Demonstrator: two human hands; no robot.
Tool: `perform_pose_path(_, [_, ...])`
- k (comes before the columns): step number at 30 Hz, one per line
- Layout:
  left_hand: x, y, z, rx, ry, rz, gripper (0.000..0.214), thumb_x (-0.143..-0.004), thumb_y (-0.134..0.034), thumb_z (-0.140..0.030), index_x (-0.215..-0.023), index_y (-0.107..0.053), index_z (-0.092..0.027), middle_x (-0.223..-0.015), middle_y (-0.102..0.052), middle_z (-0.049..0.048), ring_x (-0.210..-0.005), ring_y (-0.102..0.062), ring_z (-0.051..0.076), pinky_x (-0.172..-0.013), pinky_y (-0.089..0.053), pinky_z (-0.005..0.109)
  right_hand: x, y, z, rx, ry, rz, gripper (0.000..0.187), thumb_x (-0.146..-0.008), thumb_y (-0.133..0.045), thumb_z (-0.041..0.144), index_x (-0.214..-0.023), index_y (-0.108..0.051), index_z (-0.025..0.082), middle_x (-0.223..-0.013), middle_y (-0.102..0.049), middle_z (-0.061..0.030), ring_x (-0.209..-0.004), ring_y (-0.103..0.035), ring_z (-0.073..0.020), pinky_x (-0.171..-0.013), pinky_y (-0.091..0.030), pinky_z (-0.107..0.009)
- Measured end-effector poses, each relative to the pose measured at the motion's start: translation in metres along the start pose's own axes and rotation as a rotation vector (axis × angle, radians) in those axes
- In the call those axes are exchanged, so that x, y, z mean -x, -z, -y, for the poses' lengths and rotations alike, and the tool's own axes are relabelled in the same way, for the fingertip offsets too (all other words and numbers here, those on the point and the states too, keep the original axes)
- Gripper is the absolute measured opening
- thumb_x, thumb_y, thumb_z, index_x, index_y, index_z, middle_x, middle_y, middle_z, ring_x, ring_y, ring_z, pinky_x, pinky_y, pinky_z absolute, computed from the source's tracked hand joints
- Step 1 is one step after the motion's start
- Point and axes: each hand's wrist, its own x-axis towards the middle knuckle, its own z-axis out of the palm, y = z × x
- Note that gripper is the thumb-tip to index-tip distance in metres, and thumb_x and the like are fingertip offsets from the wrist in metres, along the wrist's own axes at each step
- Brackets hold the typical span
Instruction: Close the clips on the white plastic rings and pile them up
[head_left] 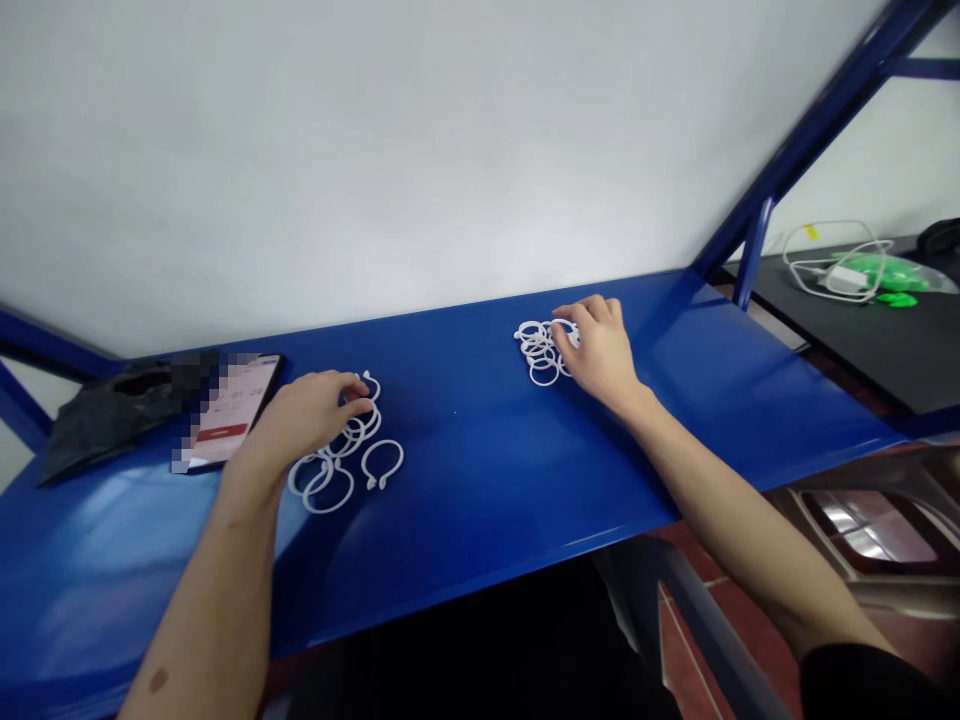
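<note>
Two groups of white plastic curtain rings with small knobbed, open ends lie on a blue table. My left hand reaches over the left group, its fingers bent and the thumb apart from them; it partly hides the upper rings. One curtain ring lies by itself to the right of that group. At the back of the table, my right hand is over the tighter right pile. Its thumb and forefinger are spread, with part of a ring showing between them. No ring is clearly gripped in either hand.
On the left a phone with a lit screen lies against a black bag. Blue frame bars rise at the right end. Beyond them, a black table bears a white cable with a charger and green items.
</note>
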Motion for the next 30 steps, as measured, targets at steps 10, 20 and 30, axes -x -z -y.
perform_pose_path(10, [0.001, 0.005, -0.012, -0.087, 0.254, -0.155, 0.037, -0.089, -0.047, -0.05, -0.096, -0.071, -0.022, -0.094, -0.075, 0.0103, -0.087, -0.068, 0.032, -0.075, -0.049, 0.042, 0.018, -0.009, 0.039, -0.103, 0.268, 0.142, 0.024, -0.099, -0.051, 0.029, -0.113, -0.067, 0.017, -0.105, -0.063, -0.0132, -0.1, -0.052, -0.0296, -0.088, -0.05, -0.046])
perform_pose_path(20, [0.008, -0.005, -0.066, -0.09, 0.115, -0.557, 0.032, -0.099, -0.038, -0.042, -0.095, -0.063, -0.021, -0.098, -0.069, 0.0109, -0.098, -0.063, 0.029, -0.085, -0.043, 0.042, 0.024, -0.005, 0.055, -0.43, 0.278, 0.293, 0.029, -0.098, -0.057, 0.038, -0.12, -0.061, 0.019, -0.108, -0.068, -0.0107, -0.099, -0.062, -0.0259, -0.088, -0.054, -0.045])
perform_pose_path(30, [0.027, -0.022, -0.127, 0.379, -0.218, -0.514, 0.019, -0.094, -0.055, -0.036, -0.084, -0.062, -0.021, -0.08, -0.069, 0.0018, -0.074, -0.063, 0.017, -0.075, -0.046, 0.031, 0.037, -0.004, 0.075, -0.811, 0.168, 0.373, 0.016, -0.098, -0.055, 0.026, -0.113, -0.054, 0.02, -0.086, -0.07, -0.0017, -0.074, -0.068, -0.0143, -0.067, -0.054, -0.028])
